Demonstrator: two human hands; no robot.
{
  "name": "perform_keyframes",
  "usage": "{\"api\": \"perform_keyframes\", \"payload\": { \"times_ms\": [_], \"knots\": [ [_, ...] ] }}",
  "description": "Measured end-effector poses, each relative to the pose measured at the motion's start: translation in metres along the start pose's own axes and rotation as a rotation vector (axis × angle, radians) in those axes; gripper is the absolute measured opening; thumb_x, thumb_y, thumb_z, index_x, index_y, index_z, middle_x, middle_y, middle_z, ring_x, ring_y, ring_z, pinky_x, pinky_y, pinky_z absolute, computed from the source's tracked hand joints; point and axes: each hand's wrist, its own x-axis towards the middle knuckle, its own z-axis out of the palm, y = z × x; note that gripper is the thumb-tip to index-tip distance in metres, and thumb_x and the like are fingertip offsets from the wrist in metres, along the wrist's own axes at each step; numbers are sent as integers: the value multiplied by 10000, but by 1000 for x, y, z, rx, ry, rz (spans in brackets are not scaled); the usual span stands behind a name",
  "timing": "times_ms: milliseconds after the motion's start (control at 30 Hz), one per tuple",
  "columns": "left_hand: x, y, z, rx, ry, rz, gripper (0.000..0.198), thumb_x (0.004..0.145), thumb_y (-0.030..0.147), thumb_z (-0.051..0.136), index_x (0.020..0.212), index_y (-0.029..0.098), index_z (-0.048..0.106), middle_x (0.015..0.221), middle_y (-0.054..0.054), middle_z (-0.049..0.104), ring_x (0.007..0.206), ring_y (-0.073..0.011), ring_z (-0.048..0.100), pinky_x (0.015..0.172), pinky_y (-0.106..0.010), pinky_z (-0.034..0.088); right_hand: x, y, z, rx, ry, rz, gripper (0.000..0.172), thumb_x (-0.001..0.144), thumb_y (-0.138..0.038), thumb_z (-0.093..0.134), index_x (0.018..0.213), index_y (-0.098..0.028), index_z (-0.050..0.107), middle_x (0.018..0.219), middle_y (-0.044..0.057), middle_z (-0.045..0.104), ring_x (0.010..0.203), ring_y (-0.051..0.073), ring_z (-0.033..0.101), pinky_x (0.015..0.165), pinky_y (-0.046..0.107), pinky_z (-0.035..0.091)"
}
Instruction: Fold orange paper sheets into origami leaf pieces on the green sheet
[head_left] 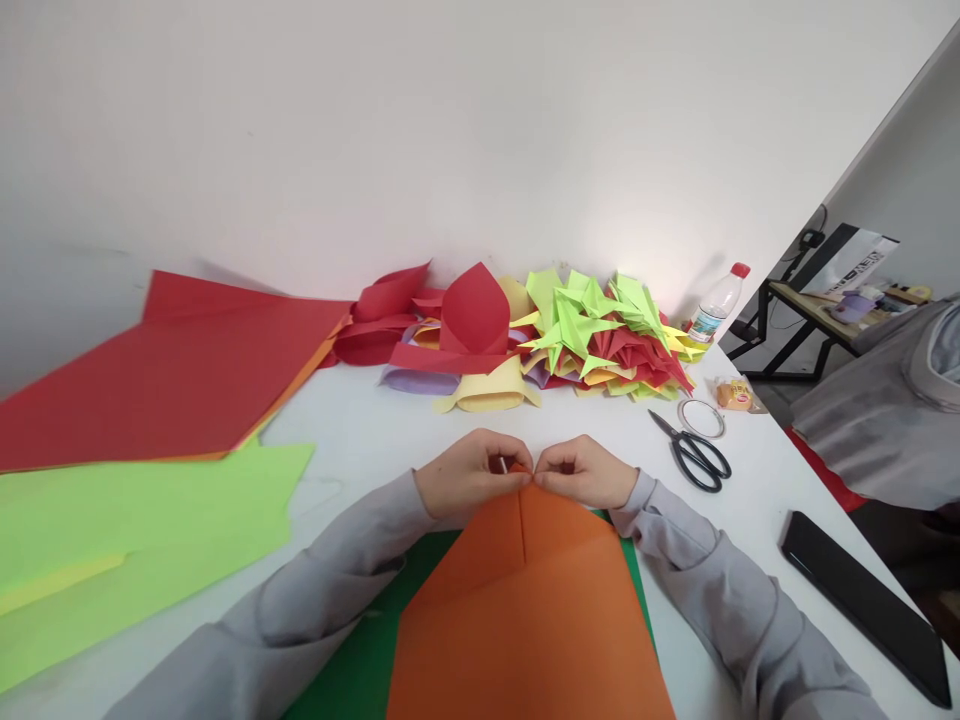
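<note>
An orange paper sheet [525, 600] lies in front of me on a dark green sheet [360, 650], its two far corners folded in to a point. My left hand [469, 470] and my right hand [589, 470] meet at that point, fingers curled and pinching the paper's tip from either side. Both arms wear grey sleeves.
Red sheets [172, 370] and light green sheets [135, 530] lie at the left. A heap of folded paper shapes [540, 340] lines the wall. Scissors [694, 455], a tape ring [701, 418], a bottle [716, 305] and a black phone [862, 600] sit at the right.
</note>
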Motion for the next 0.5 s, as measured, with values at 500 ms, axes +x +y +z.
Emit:
{"api": "perform_keyframes", "payload": {
  "times_ms": [500],
  "knots": [
    [-2,-3,-12,-137,-3,-52,218,640,380,608,573,176,645,588,-29,627,576,-149,529,596,-255,453,-3,0,-3,52,-141,64,103,668,-172,488,569,-161,517,482,-71,428,451,66,386,446,187,311]
  ]
}}
